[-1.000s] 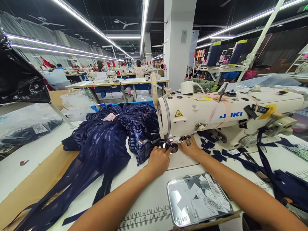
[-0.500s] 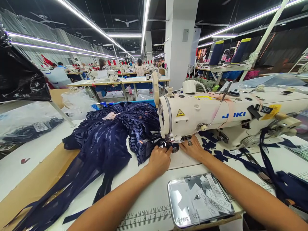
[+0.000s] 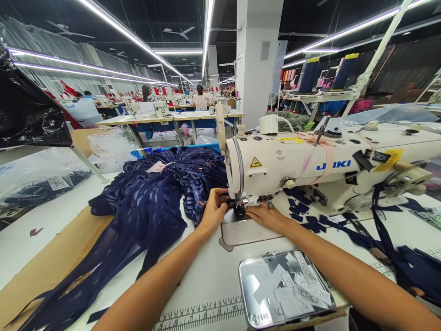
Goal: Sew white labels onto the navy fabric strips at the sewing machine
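A cream sewing machine [image 3: 310, 165] stands across the white table [image 3: 213, 276]. My left hand [image 3: 213, 209] is raised beside the needle area, its fingers pinched on the edge of the dark blue patterned fabric [image 3: 151, 202]. Flat on the machine bed lies my right hand [image 3: 265, 216], fingers stretched toward the presser foot [image 3: 241, 202] and pressing on the small fabric piece there. The fabric heap spreads left of the machine and trails toward the table's front edge.
A shallow metal tray [image 3: 285, 287] of white labels sits between my forearms. Dark blue strips and scraps [image 3: 310, 220] lie under and right of the machine. Plastic bags [image 3: 37, 179] sit at the far left. Other workers sit at tables behind.
My left hand has lifted from the table and moved up to the fabric edge by the needle. My right hand has slid slightly left toward the presser foot.
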`<state>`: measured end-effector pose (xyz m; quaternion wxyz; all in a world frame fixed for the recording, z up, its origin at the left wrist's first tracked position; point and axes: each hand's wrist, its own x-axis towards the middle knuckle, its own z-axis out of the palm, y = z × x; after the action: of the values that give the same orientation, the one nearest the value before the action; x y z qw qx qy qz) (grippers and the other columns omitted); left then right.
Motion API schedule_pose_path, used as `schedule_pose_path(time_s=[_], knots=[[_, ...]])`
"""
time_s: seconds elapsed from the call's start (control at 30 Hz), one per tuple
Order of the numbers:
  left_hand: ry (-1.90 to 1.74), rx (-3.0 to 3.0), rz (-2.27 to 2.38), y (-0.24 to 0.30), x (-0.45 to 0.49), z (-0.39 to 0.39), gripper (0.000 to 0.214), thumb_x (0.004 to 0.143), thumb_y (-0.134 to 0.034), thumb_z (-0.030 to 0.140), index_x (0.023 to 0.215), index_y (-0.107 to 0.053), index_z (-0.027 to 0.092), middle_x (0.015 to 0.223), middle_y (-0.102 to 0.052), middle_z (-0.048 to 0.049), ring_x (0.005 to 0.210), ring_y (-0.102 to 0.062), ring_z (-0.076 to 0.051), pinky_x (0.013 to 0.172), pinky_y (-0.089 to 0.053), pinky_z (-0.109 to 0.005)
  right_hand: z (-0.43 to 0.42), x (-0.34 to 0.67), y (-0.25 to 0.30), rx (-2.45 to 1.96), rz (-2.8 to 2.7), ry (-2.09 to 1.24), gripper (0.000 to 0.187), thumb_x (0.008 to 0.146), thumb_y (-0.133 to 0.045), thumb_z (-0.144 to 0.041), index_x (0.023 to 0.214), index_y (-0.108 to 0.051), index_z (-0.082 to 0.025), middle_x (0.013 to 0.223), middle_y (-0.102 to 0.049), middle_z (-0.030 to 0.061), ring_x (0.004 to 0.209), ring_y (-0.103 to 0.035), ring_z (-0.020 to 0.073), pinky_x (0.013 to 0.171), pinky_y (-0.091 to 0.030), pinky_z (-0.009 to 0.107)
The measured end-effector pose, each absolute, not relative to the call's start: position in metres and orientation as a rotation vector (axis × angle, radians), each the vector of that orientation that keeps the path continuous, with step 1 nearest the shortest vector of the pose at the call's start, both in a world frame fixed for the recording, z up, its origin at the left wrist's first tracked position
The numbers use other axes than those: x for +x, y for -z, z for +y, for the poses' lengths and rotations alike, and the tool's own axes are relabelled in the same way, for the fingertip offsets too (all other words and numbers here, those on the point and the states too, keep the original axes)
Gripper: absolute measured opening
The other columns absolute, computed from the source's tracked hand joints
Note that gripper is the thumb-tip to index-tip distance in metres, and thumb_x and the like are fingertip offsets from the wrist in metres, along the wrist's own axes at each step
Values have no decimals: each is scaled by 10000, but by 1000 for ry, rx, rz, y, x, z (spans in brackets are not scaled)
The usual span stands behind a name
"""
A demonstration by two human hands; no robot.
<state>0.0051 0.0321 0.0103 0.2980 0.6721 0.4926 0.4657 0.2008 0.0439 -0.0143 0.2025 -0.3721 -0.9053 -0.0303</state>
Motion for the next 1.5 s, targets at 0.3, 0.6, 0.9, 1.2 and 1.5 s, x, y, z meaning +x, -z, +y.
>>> schedule_pose_path(time_s=[0.3,0.6,0.9,1.2,1.5], knots=[[-850,1946,1135,-18,-15,56,328,701,-450,150,1004,-575,148,1136,-581,-44,1073,-505,-208,967,-372,-352,43,199,17,-1103,-2540,129,204,858,-446,-193,894,-646,-192,729,-661,15,648,-577,152,648,-410,251],[-1064,2128,1344,-2,1,64,156,706,-524,110,807,-637,148,881,-654,-34,856,-593,-180,812,-456,-307,40,196,10,-1093,-2531,125,183,848,-469,-180,856,-652,-192,711,-647,15,660,-572,147,642,-405,240],[-1099,2088,1439,6,15,78,276,649,-531,34,868,-656,148,899,-652,-26,837,-595,-171,780,-469,-279,37,195,10,-1230,-2574,106,243,879,-411,-225,933,-648,-214,717,-649,16,701,-580,162,662,-411,252],[-1073,2059,1601,13,21,95,148,633,-575,90,723,-674,152,765,-601,-42,736,-576,-186,733,-479,-297,35,194,6,-1328,-2586,70,260,893,-386,-244,919,-643,-213,722,-645,22,721,-580,164,668,-420,249],[-1055,2056,1631,18,25,100,120,616,-595,122,707,-670,146,785,-587,-47,750,-554,-175,730,-477,-277,31,192,2,-1350,-2567,34,230,882,-416,-236,861,-645,-217,753,-657,9,732,-580,152,644,-411,227]])
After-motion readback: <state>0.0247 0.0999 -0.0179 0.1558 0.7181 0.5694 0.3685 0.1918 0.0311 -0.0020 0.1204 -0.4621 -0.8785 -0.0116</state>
